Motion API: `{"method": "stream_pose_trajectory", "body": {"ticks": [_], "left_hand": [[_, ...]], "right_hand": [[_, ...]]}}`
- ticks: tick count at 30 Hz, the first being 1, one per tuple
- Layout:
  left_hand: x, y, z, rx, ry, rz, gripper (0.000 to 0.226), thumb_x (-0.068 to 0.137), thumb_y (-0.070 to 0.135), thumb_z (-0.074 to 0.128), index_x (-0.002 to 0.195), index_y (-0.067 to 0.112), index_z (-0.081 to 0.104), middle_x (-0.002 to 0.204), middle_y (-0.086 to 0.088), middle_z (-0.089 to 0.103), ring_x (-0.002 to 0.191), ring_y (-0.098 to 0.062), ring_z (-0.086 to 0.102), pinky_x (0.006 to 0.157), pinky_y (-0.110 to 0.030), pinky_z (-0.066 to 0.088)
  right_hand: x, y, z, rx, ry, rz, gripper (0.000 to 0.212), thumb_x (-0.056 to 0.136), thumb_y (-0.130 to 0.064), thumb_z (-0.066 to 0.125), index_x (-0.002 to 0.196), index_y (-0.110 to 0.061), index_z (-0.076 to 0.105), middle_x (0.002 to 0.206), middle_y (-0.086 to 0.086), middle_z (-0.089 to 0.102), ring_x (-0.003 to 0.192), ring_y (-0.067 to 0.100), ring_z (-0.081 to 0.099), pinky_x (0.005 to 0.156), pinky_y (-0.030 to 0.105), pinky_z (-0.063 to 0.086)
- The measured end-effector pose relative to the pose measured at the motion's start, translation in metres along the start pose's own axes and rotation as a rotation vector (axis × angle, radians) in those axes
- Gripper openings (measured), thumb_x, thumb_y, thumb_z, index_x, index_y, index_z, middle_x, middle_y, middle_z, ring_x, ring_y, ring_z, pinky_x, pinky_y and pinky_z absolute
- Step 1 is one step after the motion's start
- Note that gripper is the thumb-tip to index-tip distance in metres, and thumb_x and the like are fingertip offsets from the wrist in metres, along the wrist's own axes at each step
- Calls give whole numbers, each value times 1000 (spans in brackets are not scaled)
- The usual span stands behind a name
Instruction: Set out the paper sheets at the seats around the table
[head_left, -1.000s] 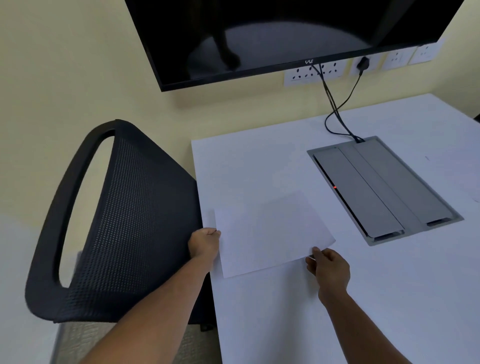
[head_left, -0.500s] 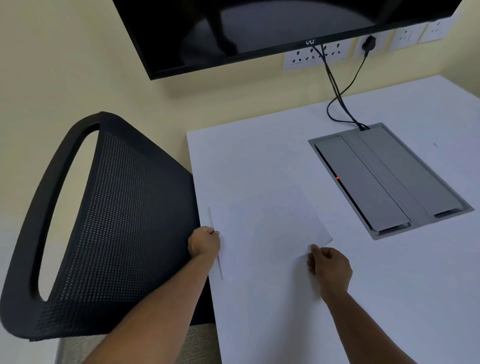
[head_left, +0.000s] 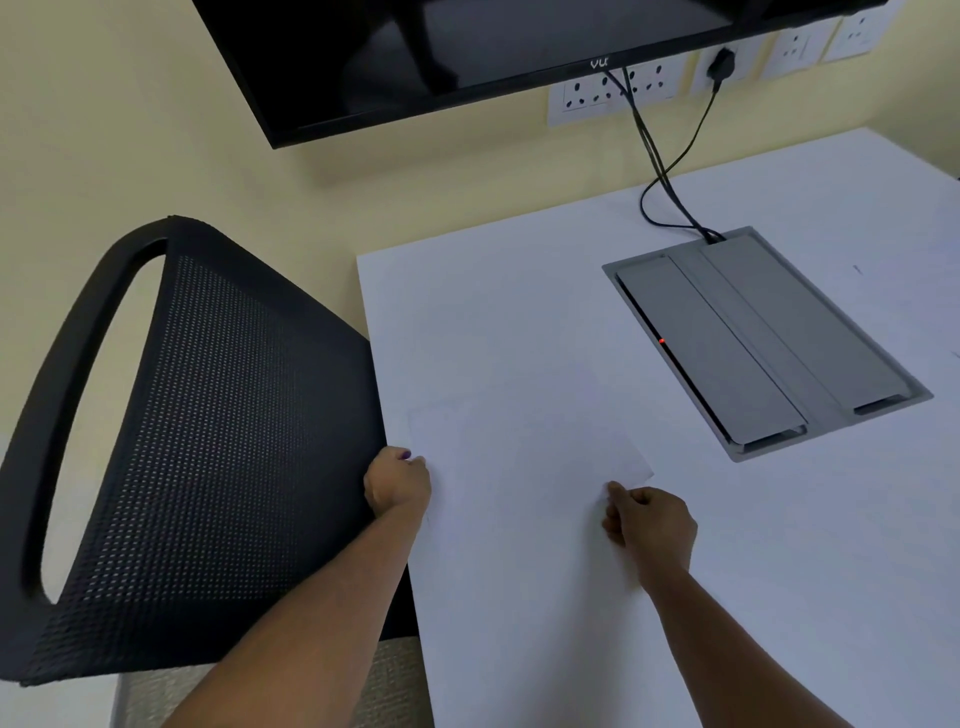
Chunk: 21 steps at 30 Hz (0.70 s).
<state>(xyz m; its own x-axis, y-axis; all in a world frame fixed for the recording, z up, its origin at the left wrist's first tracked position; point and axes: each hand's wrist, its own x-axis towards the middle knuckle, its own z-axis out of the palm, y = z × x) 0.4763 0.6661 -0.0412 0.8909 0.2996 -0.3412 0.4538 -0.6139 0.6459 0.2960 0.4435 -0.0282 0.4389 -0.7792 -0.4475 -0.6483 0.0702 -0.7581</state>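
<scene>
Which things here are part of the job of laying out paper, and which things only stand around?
Part of the job: paper sheet, left hand, right hand, table, chair.

Only around: screen, wall sockets, cables, grey cable box.

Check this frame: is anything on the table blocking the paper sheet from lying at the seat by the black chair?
Nothing visible does. The paper sheet lies flat on the table beside the black chair, both hands at its near corners. The grey cable box sits apart, to its right.
</scene>
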Motion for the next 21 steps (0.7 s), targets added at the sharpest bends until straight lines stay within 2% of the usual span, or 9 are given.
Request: {"method": "stream_pose_trajectory", "body": {"ticks": [14,17,21], "left_hand": [[-9,-2,-1,-65,19,-3,21,90,21,67,108,11,67,103,-10,70,83,-23,61,69,-32,49],[-17,-1,-5,-66,-15,30,24,90,22,66,111,9,66,108,-11,70,95,-29,65,81,-41,56],[-33,-3,-17,-28,-58,109,25,93,22,63,114,9,65,115,-10,67,103,-30,63,90,-45,54]], "right_hand": [[0,4,-3,6,-24,-19,34,87,-36,65,61,-14,68,52,-8,71,46,8,69,65,26,47],[-3,4,-3,-7,-18,-41,33,89,-37,62,64,-16,68,53,-10,71,48,6,69,65,26,47],[-19,6,-8,-8,-23,-100,31,92,-37,60,68,-17,67,56,-10,72,50,5,67,62,25,48]]}}
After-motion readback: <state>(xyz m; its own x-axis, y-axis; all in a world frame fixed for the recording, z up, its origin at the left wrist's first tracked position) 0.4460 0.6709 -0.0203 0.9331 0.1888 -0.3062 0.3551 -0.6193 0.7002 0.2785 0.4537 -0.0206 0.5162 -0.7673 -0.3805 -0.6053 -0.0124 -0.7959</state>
